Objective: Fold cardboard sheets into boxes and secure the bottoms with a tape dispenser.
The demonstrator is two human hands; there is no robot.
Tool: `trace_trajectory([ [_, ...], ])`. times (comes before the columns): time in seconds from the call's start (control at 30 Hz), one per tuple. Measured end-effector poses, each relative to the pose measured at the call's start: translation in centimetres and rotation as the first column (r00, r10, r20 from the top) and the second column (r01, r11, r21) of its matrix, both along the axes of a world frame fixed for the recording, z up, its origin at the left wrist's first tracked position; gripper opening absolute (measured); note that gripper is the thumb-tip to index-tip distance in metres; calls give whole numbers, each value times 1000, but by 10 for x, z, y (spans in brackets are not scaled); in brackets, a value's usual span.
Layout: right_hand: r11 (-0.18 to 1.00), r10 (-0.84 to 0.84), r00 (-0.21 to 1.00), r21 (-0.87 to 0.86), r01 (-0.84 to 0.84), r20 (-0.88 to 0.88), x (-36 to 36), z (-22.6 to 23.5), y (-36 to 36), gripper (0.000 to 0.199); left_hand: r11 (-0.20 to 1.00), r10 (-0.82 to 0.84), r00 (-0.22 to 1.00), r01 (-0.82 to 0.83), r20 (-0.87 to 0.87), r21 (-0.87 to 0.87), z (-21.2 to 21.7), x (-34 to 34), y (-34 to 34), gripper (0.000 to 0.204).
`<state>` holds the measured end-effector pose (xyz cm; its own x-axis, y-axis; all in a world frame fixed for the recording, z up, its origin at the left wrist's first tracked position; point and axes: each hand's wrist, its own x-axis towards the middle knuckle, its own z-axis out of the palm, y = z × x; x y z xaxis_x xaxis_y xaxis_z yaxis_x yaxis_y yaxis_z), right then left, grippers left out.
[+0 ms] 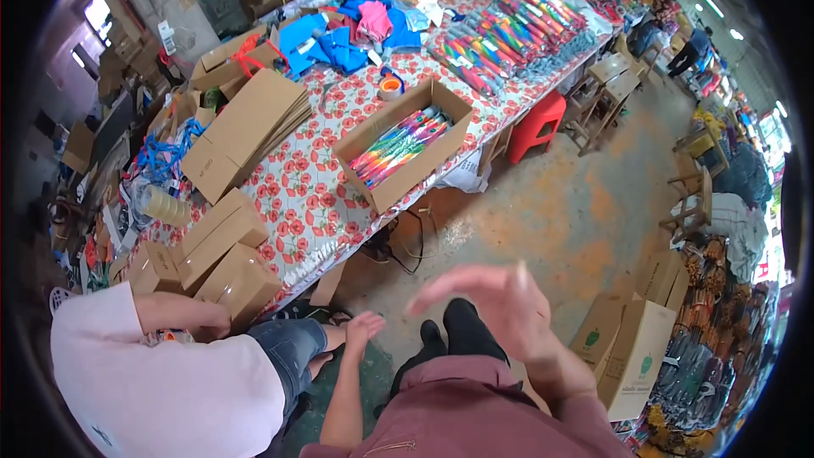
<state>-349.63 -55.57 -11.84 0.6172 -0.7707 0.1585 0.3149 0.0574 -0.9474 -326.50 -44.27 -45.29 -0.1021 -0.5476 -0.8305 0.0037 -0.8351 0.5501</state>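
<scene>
Both hands are spread and hold nothing: left hand (363, 326) and right hand (496, 297) hover below the open carton (405, 146) on the bench (309, 195). Carton likely light, flexible; grip opposite side walls.

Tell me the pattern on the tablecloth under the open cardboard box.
The tablecloth is white with red poppy-like flowers, clearest in the head view around the open cardboard box.

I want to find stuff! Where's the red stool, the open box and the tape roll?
Red stool (543, 121), head view, on its seat.
Open box (421, 176), head view, on its front wall.
Tape roll (390, 87), head view, on its rim.
</scene>
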Motion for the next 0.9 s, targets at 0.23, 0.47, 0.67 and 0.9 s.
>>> trace_trajectory([
  [0.23, 817, 541, 727, -60, -573, 422, 64, 53, -130, 75, 695, 660, 737, -673, -146, -254, -92, 26, -52, 35],
  [0.47, 954, 261, 877, -248, -170, 403, 97, -12, -276, 33, 640, 743, 665, -739, -75, -212, -66, 40, -138, 38],
  [0.67, 778, -562, 600, -610, 150, -570, 90, -182, -355, 52, 592, 764, 612, -791, -204, -155, -15, 59, -249, 53],
  [0.9, 629, -731, 56, -639, 443, -681, 3, -284, -367, 60, 587, 759, 579, -806, -297, -72, -54, 51, -294, 68],
])
